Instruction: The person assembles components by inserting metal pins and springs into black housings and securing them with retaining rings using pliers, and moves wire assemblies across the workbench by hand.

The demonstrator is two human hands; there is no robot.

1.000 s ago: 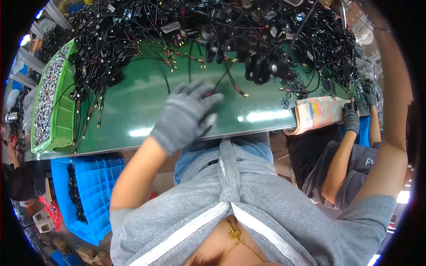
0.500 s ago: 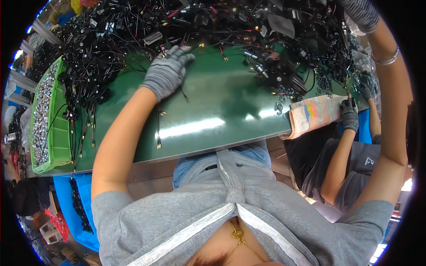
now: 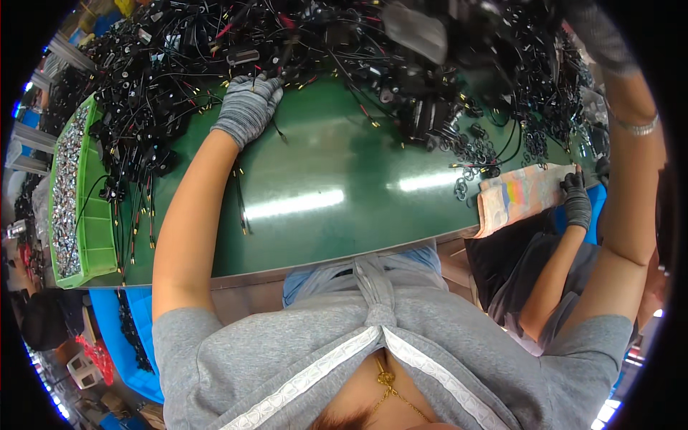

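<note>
My left hand [image 3: 249, 107], in a grey striped knit glove, rests at the near edge of a heap of black cabled parts [image 3: 172, 79]. Its fingers are bent and drawn together; what they grip is hidden. A short black cable [image 3: 279, 131] hangs beside it, and thin leads with gold tips [image 3: 241, 204] lie below the wrist. My right hand [image 3: 600, 36], gloved too, reaches to the upper right over the heap's far end. It is smeared by motion and its fingers do not show clearly. A translucent grey plastic piece [image 3: 416, 32] lies blurred on the heap.
A green bin [image 3: 97, 215] of small shiny metal parts stands at the left of the green tabletop [image 3: 308, 165]. Small black rings [image 3: 476, 147] lie at right. Beside me, a co-worker's gloved hand [image 3: 575, 201] touches a folded, colour-patched cloth [image 3: 519, 193]. Blue containers [image 3: 118, 337] stand below left.
My left hand has shifted left, and its spread fingers have drawn together at the heap. My right hand has moved slightly downward. The view has shifted a little; several black parts in the heap have moved.
</note>
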